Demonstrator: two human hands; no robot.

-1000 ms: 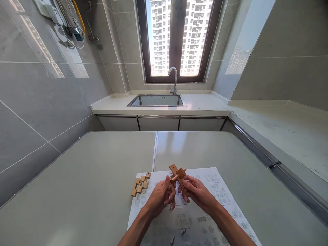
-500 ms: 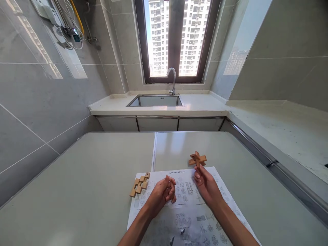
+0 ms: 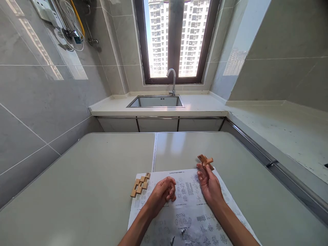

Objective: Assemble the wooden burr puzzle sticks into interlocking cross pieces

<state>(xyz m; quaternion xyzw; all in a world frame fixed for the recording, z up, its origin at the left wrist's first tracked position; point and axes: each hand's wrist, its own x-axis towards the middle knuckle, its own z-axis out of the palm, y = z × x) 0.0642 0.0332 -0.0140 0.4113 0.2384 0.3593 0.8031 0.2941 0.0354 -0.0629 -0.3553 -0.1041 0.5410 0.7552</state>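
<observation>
Right hand (image 3: 208, 182) pinches a small wooden cross-shaped puzzle (image 3: 205, 161) at its fingertips, at about 1 o'clock from the hand, held just above the far right corner of the printed sheet (image 3: 189, 218). Puzzle tilted, bars crossing; whether it touches the surface (image 3: 89, 191) I cannot tell. Left hand (image 3: 162, 193) is curled into a loose fist, fingers folded in, resting on the sheet; it shows nothing in its grip. The two hands are near each other but apart, right one further out toward 12 o'clock. Second wooden piece, a flat stepped block cluster (image 3: 140, 185), lies at 10 o'clock from the left hand, half on the sheet's far left corner, half on the bare surface, not touched. Sheet is white with small diagrams, lying flat under both forearms. Seam in the surface runs toward 12 o'clock. Beyond: sink (image 3: 155, 101) with faucet (image 3: 172, 80) under a window (image 3: 176, 37).
</observation>
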